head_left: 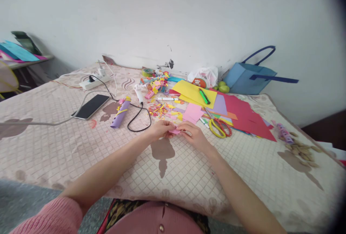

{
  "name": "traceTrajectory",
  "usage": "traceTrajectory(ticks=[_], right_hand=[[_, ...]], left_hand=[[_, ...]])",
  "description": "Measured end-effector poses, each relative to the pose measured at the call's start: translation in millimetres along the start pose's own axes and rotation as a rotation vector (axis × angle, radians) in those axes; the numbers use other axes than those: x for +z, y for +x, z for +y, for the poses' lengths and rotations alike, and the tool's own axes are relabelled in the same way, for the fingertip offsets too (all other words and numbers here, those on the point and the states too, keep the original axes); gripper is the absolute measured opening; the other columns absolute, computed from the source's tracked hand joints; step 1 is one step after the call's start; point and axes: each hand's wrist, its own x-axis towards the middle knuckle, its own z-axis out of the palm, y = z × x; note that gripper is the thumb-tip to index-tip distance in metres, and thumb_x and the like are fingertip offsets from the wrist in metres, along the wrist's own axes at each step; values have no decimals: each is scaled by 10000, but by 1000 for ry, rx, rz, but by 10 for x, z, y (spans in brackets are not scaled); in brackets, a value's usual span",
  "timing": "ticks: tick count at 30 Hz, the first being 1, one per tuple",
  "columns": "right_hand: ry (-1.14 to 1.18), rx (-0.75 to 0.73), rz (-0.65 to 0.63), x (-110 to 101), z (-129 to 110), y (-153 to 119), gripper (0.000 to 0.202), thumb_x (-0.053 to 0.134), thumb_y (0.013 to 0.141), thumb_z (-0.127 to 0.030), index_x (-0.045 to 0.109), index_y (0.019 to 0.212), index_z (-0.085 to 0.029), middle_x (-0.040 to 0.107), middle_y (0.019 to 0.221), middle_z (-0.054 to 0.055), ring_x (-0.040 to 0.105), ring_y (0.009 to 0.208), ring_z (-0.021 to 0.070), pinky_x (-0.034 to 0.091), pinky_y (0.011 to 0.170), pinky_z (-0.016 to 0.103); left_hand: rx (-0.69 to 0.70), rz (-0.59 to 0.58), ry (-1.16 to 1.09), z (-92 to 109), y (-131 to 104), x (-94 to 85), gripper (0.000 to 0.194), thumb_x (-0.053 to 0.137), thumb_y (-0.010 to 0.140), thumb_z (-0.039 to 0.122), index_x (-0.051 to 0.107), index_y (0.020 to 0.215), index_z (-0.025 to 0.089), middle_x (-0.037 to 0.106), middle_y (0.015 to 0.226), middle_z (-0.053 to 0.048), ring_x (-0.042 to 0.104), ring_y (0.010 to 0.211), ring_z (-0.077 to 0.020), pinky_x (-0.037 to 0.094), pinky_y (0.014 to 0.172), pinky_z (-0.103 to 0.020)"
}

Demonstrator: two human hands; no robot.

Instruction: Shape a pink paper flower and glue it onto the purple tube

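Between my two hands is a small piece of pink paper (175,131), pinched at both sides just above the tablecloth. My left hand (162,130) grips its left side, and my right hand (191,133) grips its right side. Fingers cover much of the paper, so its full shape is hidden. Right behind my hands lie a larger pink paper sheet (193,113) and a heap of coloured paper scraps (160,109). To the right of my right hand rest yellow-handled scissors (217,129) and another pair with red handles (228,129).
A purple paper tube (119,115), a glue gun (138,94) with a looping black cord, and a phone (92,107) lie left. A green cutter (204,96) rests on yellow paper (186,90). Red sheets (240,113), a blue bag (248,78) and peanuts (301,151) are right.
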Motion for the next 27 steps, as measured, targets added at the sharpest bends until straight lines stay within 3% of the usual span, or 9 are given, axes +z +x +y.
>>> traceTrajectory(ticks=[9, 16, 27], right_hand=[[215, 254, 50, 81, -50, 37, 118, 566, 785, -300, 593, 802, -187, 601, 895, 49, 570, 841, 158, 479, 709, 289], [350, 408, 76, 140, 50, 11, 175, 570, 765, -345, 581, 804, -175, 601, 783, 21, 562, 703, 134, 467, 646, 272], [391, 493, 182, 221, 68, 22, 176, 601, 729, -349, 557, 747, -180, 574, 688, 1, 531, 619, 124, 444, 591, 263]], left_hand=[[65, 16, 105, -24, 10, 4, 280, 716, 610, 341, 574, 709, 121, 607, 630, -17, 573, 568, -76, 454, 578, -205], [68, -24, 154, -20, -5, -12, 288, 729, 599, 275, 564, 778, 121, 642, 698, -29, 590, 610, -81, 458, 584, -201], [76, -46, 128, -48, 9, -4, 302, 723, 606, 258, 567, 813, 103, 640, 716, -38, 590, 605, -78, 462, 608, -216]])
